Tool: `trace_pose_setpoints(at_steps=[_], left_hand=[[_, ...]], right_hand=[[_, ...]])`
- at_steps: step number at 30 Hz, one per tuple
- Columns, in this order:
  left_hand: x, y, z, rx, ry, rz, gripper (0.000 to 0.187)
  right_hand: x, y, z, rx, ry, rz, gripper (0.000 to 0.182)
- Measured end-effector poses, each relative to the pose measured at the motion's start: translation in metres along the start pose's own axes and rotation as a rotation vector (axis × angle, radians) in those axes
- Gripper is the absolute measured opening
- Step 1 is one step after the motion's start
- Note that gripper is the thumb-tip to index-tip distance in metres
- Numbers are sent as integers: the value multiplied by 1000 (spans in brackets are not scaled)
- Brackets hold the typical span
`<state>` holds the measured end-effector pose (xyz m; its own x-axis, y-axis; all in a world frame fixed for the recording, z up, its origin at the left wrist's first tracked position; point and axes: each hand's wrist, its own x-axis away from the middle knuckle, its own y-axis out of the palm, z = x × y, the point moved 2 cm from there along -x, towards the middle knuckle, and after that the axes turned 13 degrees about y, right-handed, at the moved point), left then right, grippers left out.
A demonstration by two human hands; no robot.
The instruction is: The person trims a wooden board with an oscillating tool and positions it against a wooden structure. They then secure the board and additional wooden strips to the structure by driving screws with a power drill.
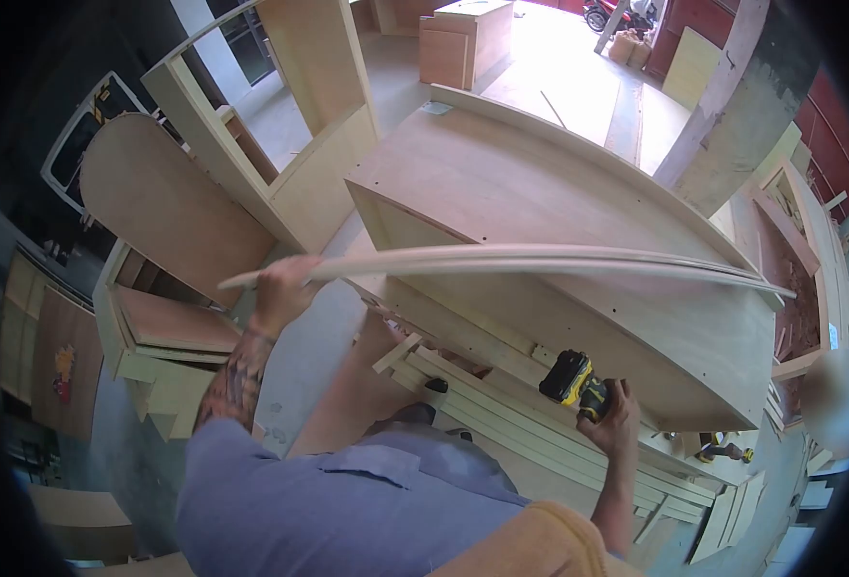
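My left hand [285, 287] is closed around the left end of a bundle of long, thin wooden strips [501, 258]. The strips stretch to the right across a large plywood cabinet [540, 202] and bend slightly. Lower right, my right hand [615, 423] grips a yellow and black cordless drill [578, 383] in front of the cabinet's near side, with its battery end toward the upper left.
Stacked boards [540, 447] lie below the cabinet. A second yellow tool [724, 450] rests at the lower right. Plywood frames [241, 154] and a rounded panel [164, 202] stand at the left, a concrete pillar [742, 115] at the upper right.
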<state>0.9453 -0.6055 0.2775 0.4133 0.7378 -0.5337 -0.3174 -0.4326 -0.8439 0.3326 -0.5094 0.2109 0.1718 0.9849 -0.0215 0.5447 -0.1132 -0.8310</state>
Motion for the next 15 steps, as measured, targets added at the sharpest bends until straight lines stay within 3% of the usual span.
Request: trace_pose_setpoints(at_steps=[3, 4, 5, 9, 12, 15], left_hand=[[65, -28, 13, -68, 6, 16, 27], [80, -32, 21, -54, -77, -1, 28], [91, -34, 28, -37, -161, -15, 28], [100, -24, 19, -60, -169, -22, 27], [128, 24, -4, 66, -226, -74, 35], [191, 116, -13, 393, -509, -165, 50]], right_hand=[[-21, -18, -17, 43, -37, -54, 54], [-29, -24, -25, 64, -64, -22, 55], [-35, -29, -32, 89, -91, 10, 55], [-61, -39, -52, 190, -120, 22, 56], [-77, -35, -60, 217, -104, 43, 56], [-85, -31, -68, 258, -29, 43, 57]])
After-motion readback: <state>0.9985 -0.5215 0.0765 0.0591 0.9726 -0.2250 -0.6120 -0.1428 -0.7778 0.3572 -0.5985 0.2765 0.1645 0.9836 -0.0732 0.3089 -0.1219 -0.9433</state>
